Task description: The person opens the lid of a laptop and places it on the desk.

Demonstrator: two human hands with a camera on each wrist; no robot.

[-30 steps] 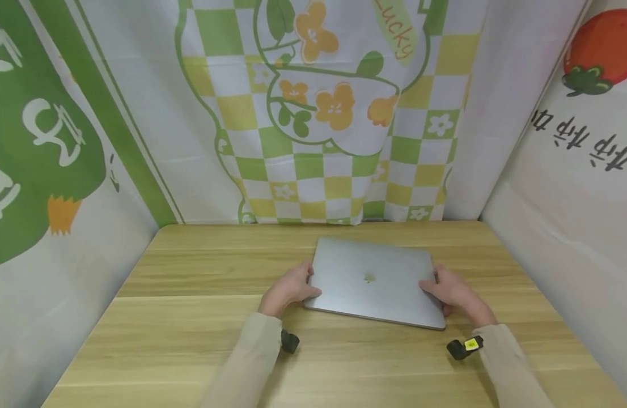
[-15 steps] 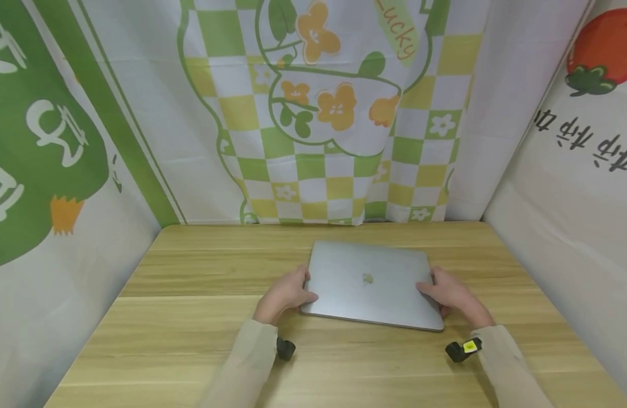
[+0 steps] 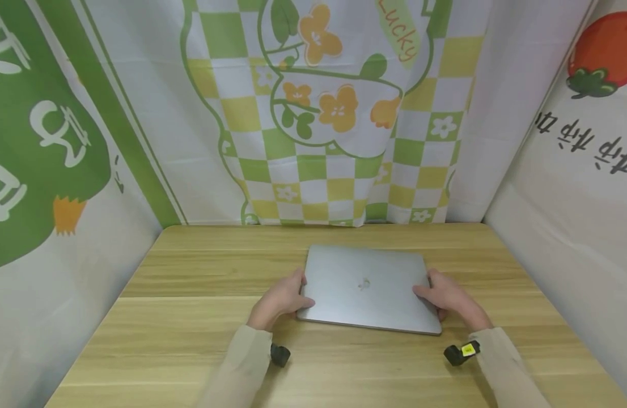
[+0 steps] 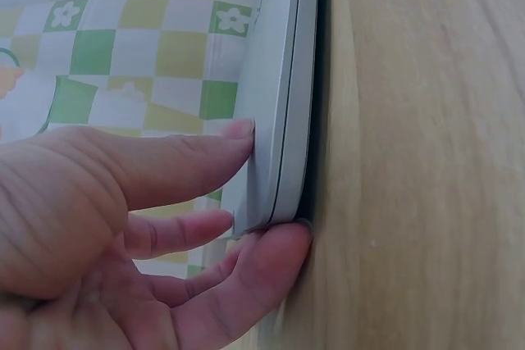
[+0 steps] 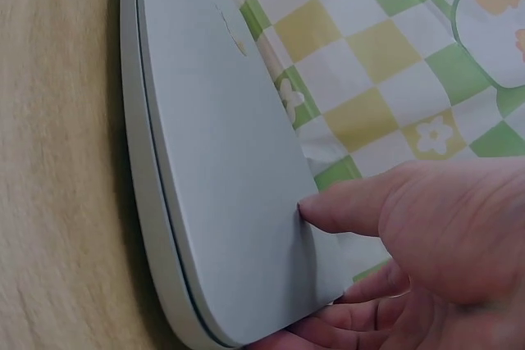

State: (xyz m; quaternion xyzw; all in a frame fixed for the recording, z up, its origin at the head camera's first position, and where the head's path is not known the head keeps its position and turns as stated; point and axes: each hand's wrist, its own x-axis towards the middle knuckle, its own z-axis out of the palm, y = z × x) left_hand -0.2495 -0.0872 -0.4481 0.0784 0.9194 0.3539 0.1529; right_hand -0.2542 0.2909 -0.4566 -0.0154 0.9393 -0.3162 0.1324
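Note:
A closed silver laptop [image 3: 364, 289] lies lid up and slightly turned on the wooden table, its logo showing in the middle of the lid. My left hand [image 3: 280, 299] grips its left side, thumb on the lid near the front corner and fingers at the edge. In the left wrist view, a fingertip [image 4: 287, 243] curls round the laptop's corner. On the opposite side my right hand [image 3: 451, 294] holds the right edge, thumb [image 5: 344, 202] pressed on the lid. The other right fingers reach to the side and under the edge, partly hidden.
The wooden table [image 3: 191, 340] spreads round the laptop on all sides. A checkered curtain [image 3: 313, 170] hangs along its back edge, with printed cloth walls at the left and right. A black wrist camera [image 3: 280, 355] sits at each beige sleeve [image 3: 242, 362].
The laptop has slid a little to the left and toward the person, with both hands holding it throughout.

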